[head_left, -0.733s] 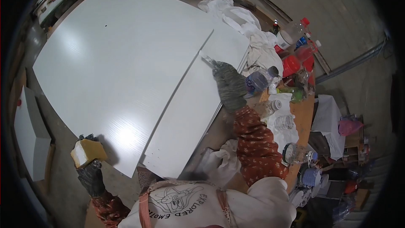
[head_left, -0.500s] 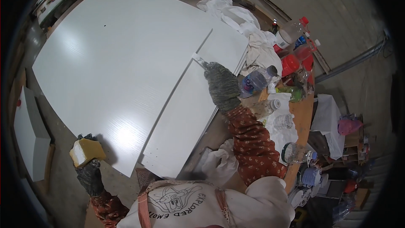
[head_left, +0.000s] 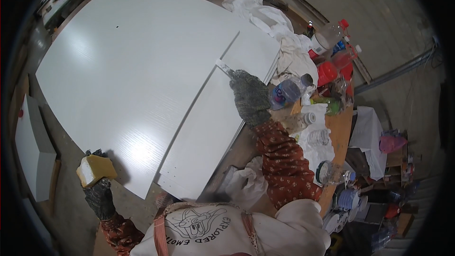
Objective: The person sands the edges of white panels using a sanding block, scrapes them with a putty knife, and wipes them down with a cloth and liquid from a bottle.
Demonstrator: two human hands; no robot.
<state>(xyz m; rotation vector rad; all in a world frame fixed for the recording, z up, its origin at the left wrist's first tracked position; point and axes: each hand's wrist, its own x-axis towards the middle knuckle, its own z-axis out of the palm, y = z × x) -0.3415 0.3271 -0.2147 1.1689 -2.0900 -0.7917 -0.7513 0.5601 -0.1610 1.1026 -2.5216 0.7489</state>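
My gloved left hand [head_left: 100,200] is closed around a yellow block, seemingly a sponge [head_left: 101,167], with a white patch on one side. It is off the near left edge of a large white panel [head_left: 137,61]. In my gloved right hand [head_left: 251,98] is a small putty knife [head_left: 224,67], its blade whitened. The blade tip lies at the long edge where the large panel overlaps another white panel [head_left: 201,137]. Fingers of the right glove hide the knife's handle. A small dark spot marks the large panel's far part.
Several plastic bottles [head_left: 286,92] crowd the table's right side, close to my right forearm. Crumpled white cloths [head_left: 260,14] lie along the far right edge. Another white panel [head_left: 33,149] leans low at the left. A cloth-covered box [head_left: 367,130] stands farther right.
My left hand and the sponge have drifted slightly left. The right hand and the putty knife are almost where they were.
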